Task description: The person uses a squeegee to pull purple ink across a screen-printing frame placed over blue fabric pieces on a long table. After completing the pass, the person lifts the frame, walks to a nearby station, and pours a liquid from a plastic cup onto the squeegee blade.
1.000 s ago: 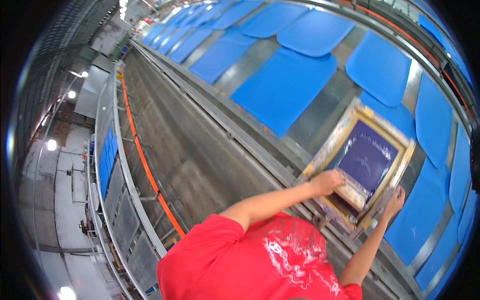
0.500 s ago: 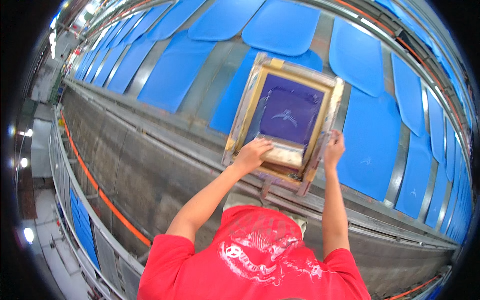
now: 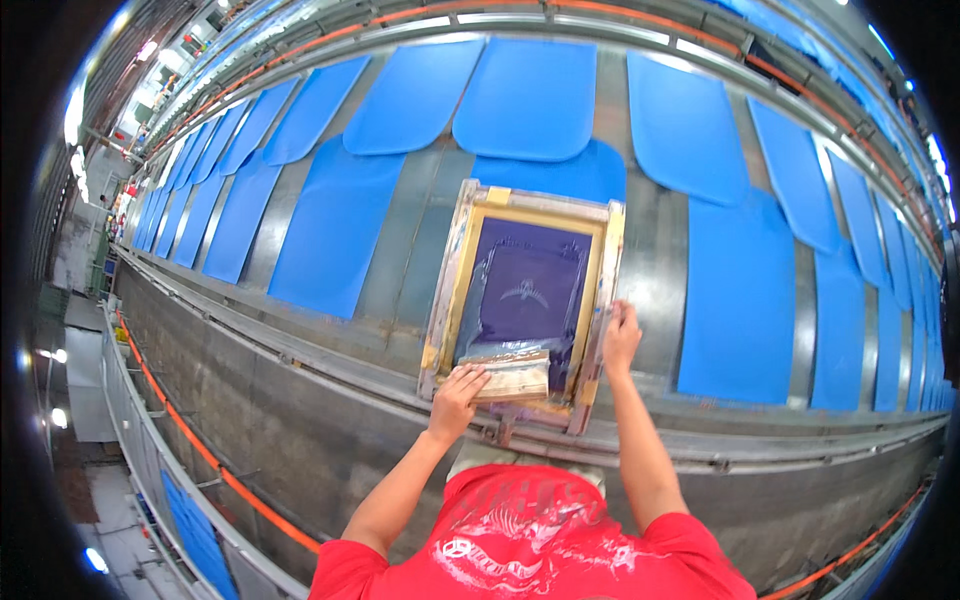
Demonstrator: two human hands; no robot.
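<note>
A screen printing frame, with a worn wooden outer rim and yellow tape inside it, lies over a blue sheet on the long metal table. Its purple mesh bears a small pale winged motif. My left hand is closed on the left end of a squeegee with a pale wooden handle, resting inside the frame at its near end. My right hand has its fingers pinched on the frame's right rail. The squeegee's blade edge cannot be made out.
Several blue sheets with rounded corners, one right of the frame and another left, line the metal table. A metal rail runs along its near edge. An orange pipe and grey railing stand lower left.
The frame now sits further left and nearer in view, and looks straighter. My left hand and the squeegee have come nearer to me. My right hand stays at the right rail.
</note>
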